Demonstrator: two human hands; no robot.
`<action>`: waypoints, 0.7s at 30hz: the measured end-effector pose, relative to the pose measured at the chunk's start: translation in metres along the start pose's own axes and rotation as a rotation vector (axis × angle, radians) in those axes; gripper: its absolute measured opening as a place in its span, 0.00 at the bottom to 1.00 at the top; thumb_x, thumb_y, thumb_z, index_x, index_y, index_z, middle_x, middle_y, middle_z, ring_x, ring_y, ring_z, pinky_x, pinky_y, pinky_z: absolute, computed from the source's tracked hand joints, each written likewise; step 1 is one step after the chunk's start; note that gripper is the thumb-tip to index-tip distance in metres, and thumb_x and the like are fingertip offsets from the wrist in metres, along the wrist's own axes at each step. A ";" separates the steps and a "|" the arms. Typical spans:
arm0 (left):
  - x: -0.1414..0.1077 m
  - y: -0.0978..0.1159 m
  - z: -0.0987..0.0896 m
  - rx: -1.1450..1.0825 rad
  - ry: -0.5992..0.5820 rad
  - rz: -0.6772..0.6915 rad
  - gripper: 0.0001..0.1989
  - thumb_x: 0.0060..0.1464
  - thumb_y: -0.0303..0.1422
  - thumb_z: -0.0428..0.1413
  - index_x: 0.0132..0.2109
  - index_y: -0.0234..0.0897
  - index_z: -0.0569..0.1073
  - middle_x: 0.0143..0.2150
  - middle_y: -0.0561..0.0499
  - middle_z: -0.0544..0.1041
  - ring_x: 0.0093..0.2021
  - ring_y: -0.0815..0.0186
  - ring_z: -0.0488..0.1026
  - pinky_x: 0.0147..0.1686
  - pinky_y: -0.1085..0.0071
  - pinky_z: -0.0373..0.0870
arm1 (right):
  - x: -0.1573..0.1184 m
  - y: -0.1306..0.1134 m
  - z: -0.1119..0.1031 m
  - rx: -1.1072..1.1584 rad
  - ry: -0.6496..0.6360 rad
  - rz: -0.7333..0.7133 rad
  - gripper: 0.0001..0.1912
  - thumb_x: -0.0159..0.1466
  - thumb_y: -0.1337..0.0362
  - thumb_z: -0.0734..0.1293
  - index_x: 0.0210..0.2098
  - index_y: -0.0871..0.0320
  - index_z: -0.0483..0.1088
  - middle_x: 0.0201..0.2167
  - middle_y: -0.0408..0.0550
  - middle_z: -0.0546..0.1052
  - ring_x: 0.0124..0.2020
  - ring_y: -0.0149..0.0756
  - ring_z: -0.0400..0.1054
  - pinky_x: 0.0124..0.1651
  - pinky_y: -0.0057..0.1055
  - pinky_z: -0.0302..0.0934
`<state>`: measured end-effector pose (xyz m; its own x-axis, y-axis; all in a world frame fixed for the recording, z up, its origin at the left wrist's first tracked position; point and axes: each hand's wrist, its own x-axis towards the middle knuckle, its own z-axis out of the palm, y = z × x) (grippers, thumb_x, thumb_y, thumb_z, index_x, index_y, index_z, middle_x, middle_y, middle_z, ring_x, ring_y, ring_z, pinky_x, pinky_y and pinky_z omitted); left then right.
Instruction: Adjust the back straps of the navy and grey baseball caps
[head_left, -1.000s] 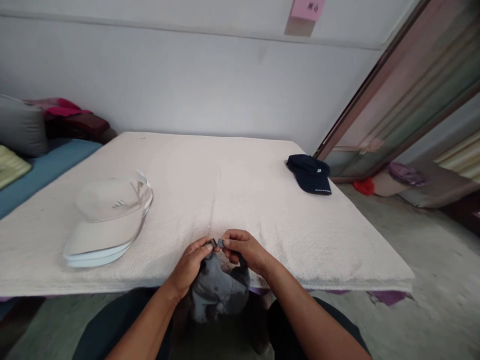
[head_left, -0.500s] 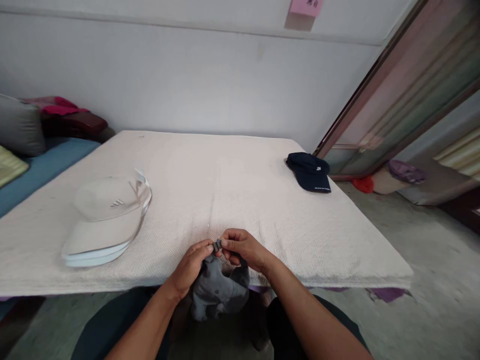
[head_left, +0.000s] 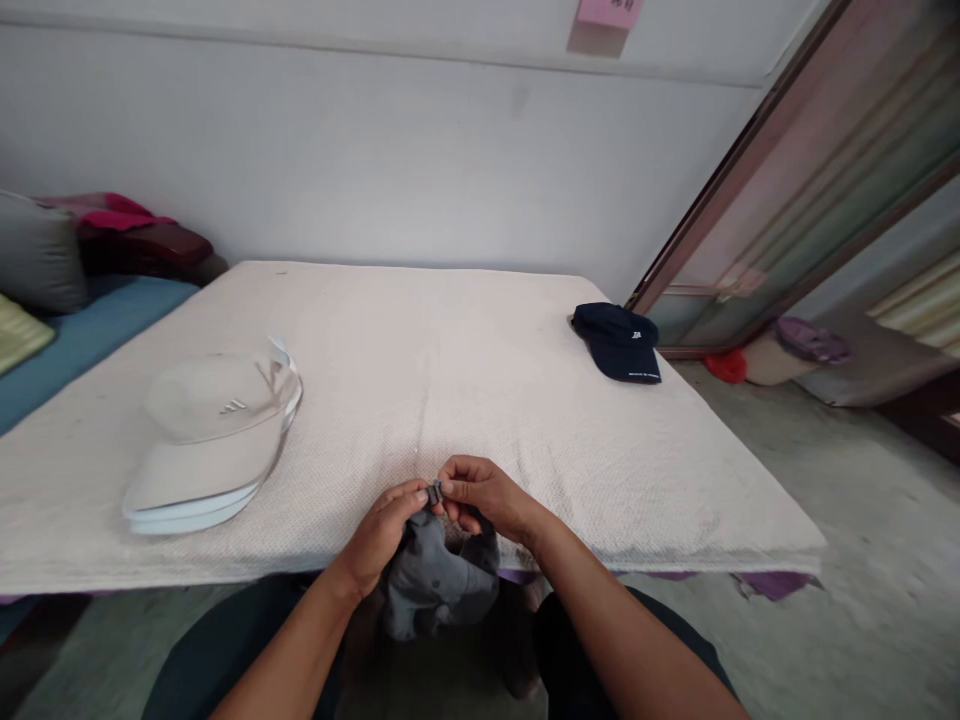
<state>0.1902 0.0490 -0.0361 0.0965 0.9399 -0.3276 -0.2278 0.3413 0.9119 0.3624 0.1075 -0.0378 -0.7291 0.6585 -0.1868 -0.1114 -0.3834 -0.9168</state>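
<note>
A grey cloth cap (head_left: 439, 585) hangs below my hands at the near edge of the table, its crown lower than its strap. My left hand (head_left: 386, 530) pinches one side of the strap near a small buckle (head_left: 433, 493). From the right, my right hand (head_left: 484, 495) pinches the strap's other end with thumb and forefinger, close to the left fingertips. Part of the cap is hidden under my right hand.
Stacked caps, beige (head_left: 210, 430) over pale blue, lie on the left of the cloth-covered table (head_left: 450, 340). A navy cap (head_left: 619, 342) rests at its right edge. A wall stands behind; cushions are at far left.
</note>
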 end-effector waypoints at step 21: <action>0.003 0.001 -0.001 -0.246 -0.248 -0.129 0.09 0.55 0.33 0.56 0.37 0.32 0.77 0.32 0.46 0.79 0.32 0.66 0.74 0.38 0.71 0.67 | 0.001 0.004 -0.001 0.030 -0.052 -0.042 0.11 0.61 0.60 0.68 0.40 0.59 0.69 0.25 0.41 0.72 0.17 0.22 0.58 0.18 0.19 0.49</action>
<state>0.1893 0.0520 -0.0366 0.3643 0.8674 -0.3391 -0.4214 0.4782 0.7706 0.3618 0.1076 -0.0426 -0.7573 0.6402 -0.1292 -0.1620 -0.3757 -0.9124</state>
